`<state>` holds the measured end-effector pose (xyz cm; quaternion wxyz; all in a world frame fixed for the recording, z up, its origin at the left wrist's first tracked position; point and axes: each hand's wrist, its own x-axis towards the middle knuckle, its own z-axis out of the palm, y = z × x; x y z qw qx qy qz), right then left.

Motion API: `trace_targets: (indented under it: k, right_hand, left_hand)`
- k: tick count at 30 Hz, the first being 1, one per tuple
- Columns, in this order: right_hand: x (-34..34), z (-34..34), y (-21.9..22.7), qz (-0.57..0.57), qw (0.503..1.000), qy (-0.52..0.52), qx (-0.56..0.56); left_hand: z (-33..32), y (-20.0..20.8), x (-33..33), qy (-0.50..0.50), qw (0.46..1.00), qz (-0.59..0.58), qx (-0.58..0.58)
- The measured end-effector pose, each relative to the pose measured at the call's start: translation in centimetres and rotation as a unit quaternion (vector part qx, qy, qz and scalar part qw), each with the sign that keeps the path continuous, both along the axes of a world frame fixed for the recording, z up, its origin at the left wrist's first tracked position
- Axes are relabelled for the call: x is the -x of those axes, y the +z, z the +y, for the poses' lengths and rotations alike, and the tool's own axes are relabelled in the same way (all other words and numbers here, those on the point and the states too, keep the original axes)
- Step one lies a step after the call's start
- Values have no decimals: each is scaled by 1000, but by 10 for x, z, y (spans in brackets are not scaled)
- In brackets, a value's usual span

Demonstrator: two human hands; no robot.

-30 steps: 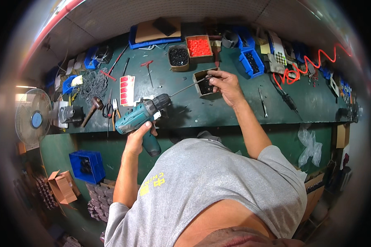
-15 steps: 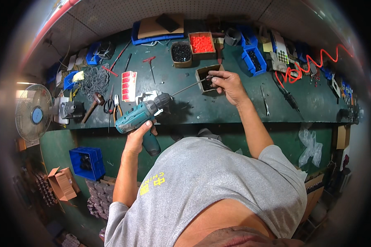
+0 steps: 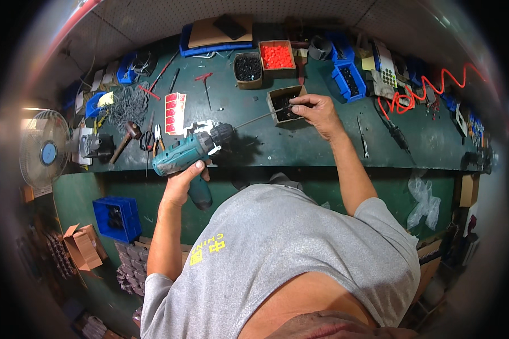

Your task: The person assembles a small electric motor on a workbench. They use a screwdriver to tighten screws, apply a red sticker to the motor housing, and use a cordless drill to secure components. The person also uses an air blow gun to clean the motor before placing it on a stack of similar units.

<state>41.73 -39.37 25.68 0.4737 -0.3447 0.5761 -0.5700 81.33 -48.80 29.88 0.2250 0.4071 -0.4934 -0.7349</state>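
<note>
Head view: the left hand [image 3: 185,179] keeps a closed grip around the handle of a teal power drill [image 3: 182,153]. The drill body lies over the green surface [image 3: 316,151]; its handle crosses the front edge and the black base hangs beyond it. A long bit [image 3: 257,120] runs rightward and away from the chuck to the right hand [image 3: 320,116]. That grip is pinched, thumb and forefinger together at the bit's far end; whether a small part is also held cannot be told.

Right fingertips stand over the right side of an open cardboard box [image 3: 289,92] holding dark pieces. Green surface extends from this box to the front edge, with small specks on it. More room lies between the right hand and a slim metal tool [image 3: 362,137]. On the left, clearance is tighter: pliers [image 3: 157,135] lie just beside the drill's rear, and a red label sheet [image 3: 175,114] lies near, beyond it.
</note>
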Motion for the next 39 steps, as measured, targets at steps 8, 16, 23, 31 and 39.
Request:
trace_targets:
  k: [8, 16, 23, 31, 39]
  right_hand:
    - [3, 2, 7, 40, 999, 25, -5]
    - [5, 4, 1, 17, 998, 39, -36]
    - [7, 3, -1, -3, 998, 46, -46]
    - [8, 2, 5, -35, 996, 63, -55]
    - [10, 1, 5, -43, 994, 78, -67]
  left_hand:
    - [-7, 7, -2, -18, 1000, -13, -7]
    - [-6, 5, -1, -18, 999, -19, -31]
    - [-8, 5, -1, -21, 998, -28, -42]
    - [-9, 3, -1, -30, 999, -25, -34]
    - [-9, 1, -3, -28, 999, -21, -37]
